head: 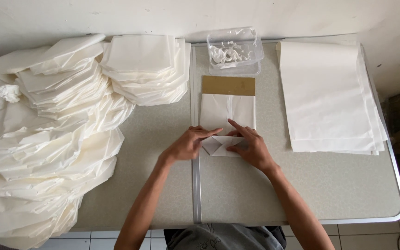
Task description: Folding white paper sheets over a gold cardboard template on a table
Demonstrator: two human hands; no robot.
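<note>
Looking down from my head: one folded white paper bag point(227, 121) lies mid-worktop point(339, 185), wrapped round one brown cardboard template point(228, 85) that sticks out at its far end. My left hand point(187, 144) presses flat on the bag's near left corner, fingers spread, gripping nothing. My right hand point(251, 147) pins the folded triangular flap, forefinger stretched across. One clear plastic tub point(235, 50) beyond; one stack of flat sheets point(327, 97) right; finished bags heaped point(47, 139) left, too many to count.

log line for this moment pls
left hand: pressing paper fold | right hand: pressing same fold | cardboard template under paper | flat sheets right
</note>
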